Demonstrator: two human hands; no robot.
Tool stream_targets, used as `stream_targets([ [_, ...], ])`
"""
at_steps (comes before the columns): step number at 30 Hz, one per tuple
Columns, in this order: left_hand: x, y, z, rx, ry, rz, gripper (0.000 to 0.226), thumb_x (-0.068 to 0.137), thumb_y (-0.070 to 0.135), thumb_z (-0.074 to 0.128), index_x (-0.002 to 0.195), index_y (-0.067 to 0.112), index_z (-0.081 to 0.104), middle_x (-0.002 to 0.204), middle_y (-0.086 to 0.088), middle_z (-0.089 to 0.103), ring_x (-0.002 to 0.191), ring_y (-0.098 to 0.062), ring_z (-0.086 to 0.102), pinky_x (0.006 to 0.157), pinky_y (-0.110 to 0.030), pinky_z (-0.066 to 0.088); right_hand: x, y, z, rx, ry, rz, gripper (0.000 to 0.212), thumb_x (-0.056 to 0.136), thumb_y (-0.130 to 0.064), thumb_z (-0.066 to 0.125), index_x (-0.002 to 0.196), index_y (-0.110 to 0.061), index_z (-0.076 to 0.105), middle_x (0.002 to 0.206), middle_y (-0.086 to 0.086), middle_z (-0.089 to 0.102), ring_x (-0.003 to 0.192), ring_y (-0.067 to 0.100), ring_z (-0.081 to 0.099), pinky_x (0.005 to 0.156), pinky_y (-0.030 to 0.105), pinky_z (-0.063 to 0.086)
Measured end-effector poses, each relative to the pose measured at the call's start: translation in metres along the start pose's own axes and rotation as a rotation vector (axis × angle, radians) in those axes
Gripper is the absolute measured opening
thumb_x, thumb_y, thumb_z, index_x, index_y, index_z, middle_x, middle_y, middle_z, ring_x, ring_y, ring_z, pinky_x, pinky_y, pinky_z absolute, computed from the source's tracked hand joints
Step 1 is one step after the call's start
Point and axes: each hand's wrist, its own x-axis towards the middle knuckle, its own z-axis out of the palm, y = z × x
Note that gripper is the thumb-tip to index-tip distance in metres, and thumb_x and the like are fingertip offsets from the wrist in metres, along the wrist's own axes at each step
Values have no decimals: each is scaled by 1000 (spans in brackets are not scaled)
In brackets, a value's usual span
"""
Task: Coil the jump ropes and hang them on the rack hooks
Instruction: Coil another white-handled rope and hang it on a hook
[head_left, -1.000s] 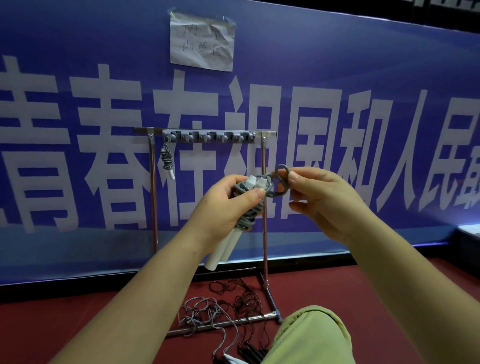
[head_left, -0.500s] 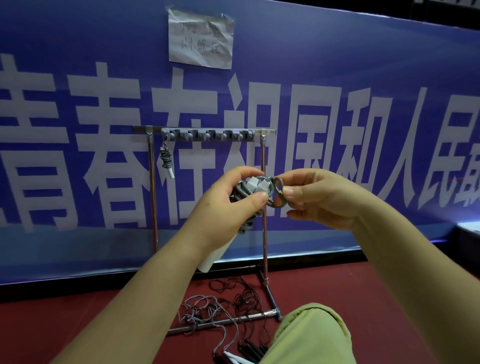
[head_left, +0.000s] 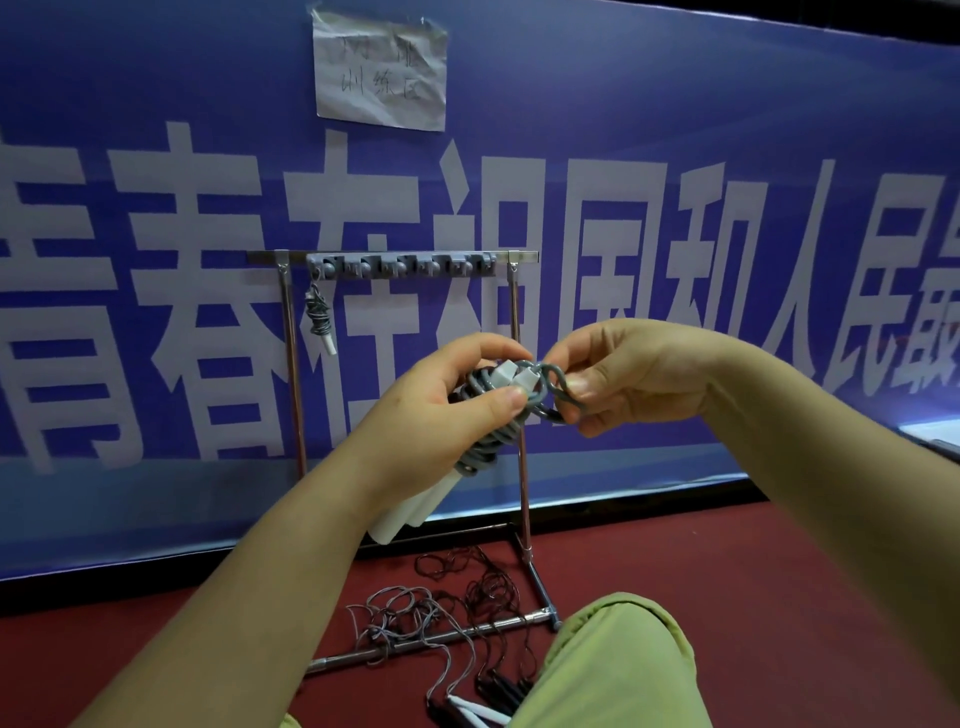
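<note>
My left hand (head_left: 447, 410) grips a coiled grey jump rope (head_left: 485, 439) with white handles that point down and left. My right hand (head_left: 628, 382) pinches a small grey loop of that rope's cord at the top of the bundle, beside the white handle caps. Both hands are held up in front of a metal rack (head_left: 517, 415). Its grey hook strip (head_left: 400, 266) runs along the top bar. One coiled grey rope (head_left: 318, 319) hangs from the leftmost hook.
Loose grey and dark jump ropes (head_left: 447, 608) lie tangled on the red floor across the rack's base bar. Their black and white handles (head_left: 480, 709) lie near my knee (head_left: 613, 660). A blue banner (head_left: 675, 156) with a taped paper note (head_left: 379, 70) stands behind the rack.
My right hand has drawn the grey loop in closer to the handle caps and tightened it. Both hands have dropped a little in front of the rack.
</note>
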Motion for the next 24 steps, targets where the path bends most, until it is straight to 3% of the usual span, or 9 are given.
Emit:
stream_targets([
  [3,2,6,-3,46,-17,-12,24,90,16,60,101,37,61,90,5,65,78,-10,68,68,-31,59,-1,-3,3,-1,56,4,34,57,-28,90,84,-18,75,77,3,67,73,14,60,65,26,54],
  [7,2,6,-8,80,-33,-58,27,88,19,62,102,43,58,96,6,63,80,-6,67,67,-23,57,-1,2,16,26,204,-22,7,78,-14,72,82,-17,76,75,5,65,73,22,42,59,25,53],
  [13,4,6,-13,52,-18,-48,25,89,17,62,98,41,61,91,6,66,77,-4,66,69,-23,57,0,5,29,183,240,-75,17,76,-25,61,82,-10,67,68,3,63,57,11,45,49,21,51],
  [16,6,5,-14,35,13,-29,23,77,27,63,89,48,65,86,9,69,81,-14,70,70,-32,58,3,3,26,226,231,-86,19,74,-29,71,79,-11,70,70,4,63,58,11,47,50,21,52],
  [18,5,6,-14,33,3,-24,25,73,30,61,85,52,65,88,8,69,82,-16,70,68,-34,59,5,3,22,207,166,-56,31,63,-31,85,83,-11,73,76,7,64,60,12,49,51,22,52],
  [21,5,6,-12,39,-10,-22,22,83,25,64,89,47,65,90,3,68,80,-10,68,69,-29,58,5,2,14,144,107,-8,53,45,-34,95,87,-10,73,80,7,67,61,12,51,51,23,53],
  [24,4,6,-9,46,-3,-33,25,90,14,60,96,37,63,92,2,67,76,-6,66,69,-25,56,4,-1,11,71,70,14,48,46,-40,94,82,-15,75,75,4,67,66,15,42,51,21,50],
])
